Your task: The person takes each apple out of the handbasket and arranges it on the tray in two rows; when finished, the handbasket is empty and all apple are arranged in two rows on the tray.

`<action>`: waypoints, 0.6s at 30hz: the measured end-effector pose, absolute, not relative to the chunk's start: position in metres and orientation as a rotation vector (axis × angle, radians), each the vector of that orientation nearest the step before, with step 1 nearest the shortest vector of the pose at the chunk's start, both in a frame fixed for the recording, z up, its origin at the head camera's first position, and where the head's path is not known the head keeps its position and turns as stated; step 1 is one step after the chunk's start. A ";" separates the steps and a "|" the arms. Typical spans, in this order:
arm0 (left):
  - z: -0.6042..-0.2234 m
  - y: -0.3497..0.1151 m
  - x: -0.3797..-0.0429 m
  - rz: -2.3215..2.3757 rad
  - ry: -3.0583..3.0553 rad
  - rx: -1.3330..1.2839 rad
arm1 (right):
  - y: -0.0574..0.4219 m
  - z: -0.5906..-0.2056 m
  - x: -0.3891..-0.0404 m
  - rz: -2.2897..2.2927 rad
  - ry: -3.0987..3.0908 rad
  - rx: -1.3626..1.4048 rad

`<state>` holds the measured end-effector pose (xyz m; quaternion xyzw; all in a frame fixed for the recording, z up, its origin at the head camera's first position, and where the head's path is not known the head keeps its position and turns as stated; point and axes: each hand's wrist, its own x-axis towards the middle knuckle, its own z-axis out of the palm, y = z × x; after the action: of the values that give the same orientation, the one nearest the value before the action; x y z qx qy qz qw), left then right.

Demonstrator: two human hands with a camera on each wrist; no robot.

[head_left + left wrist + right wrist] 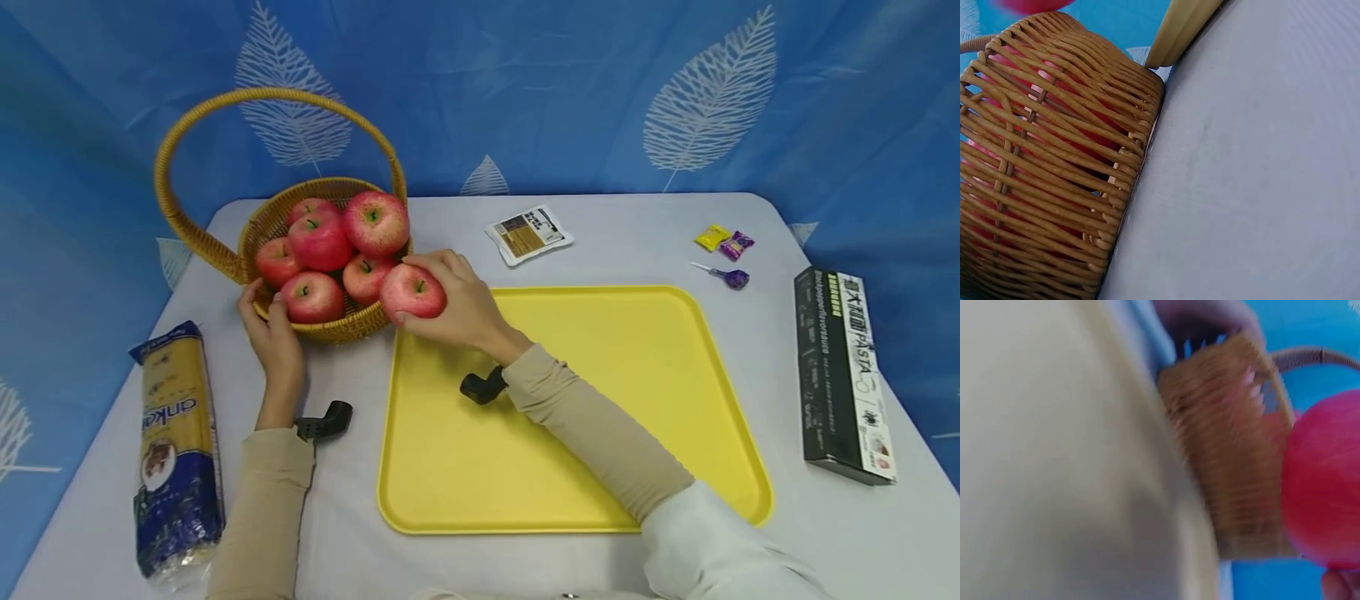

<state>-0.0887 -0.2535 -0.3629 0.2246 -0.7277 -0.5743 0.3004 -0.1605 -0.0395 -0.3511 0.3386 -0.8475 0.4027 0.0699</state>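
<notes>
A wicker basket (348, 327) with a tall hoop handle holds several red apples (320, 239) at the back left. My left hand (276, 346) grips its near-left rim. Just off the basket's right side, my right hand (468, 310) holds one red apple (414, 292) above the corner of a yellow tray (570, 417). The right wrist view has that apple (1329, 481) in front of the basket (1229, 450), with a fingertip below it. Woven basket wall (1054, 156) fills the left of the left wrist view, apples showing through the gaps.
Left of the arms lies a blue-and-yellow packet (178, 450). A small white sachet (529, 234) sits behind the tray. Two wrapped candies (723, 241) and a lollipop (731, 277) lie at the back right, near a black pasta box (843, 375).
</notes>
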 end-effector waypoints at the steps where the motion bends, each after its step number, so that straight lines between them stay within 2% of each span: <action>1: -0.363 -0.253 -0.089 -1.522 -1.932 0.598 | -0.034 -0.356 -0.162 1.175 -2.582 1.013; 10: -0.380 -0.265 -0.097 -1.541 -1.884 0.595 | -0.030 -0.383 -0.166 0.858 -2.801 1.242; 14: -0.374 -0.259 -0.095 -1.558 -1.880 0.606 | -0.026 -0.373 -0.173 0.898 -2.838 1.290; 18: -0.368 -0.255 -0.093 -1.570 -1.860 0.609 | -0.031 -0.349 -0.186 1.092 -2.762 1.189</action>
<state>-0.0933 -0.2552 -0.3680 0.2305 -0.7045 -0.5948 0.3110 -0.1859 -0.0306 -0.3493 0.3715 -0.8630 0.3412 -0.0290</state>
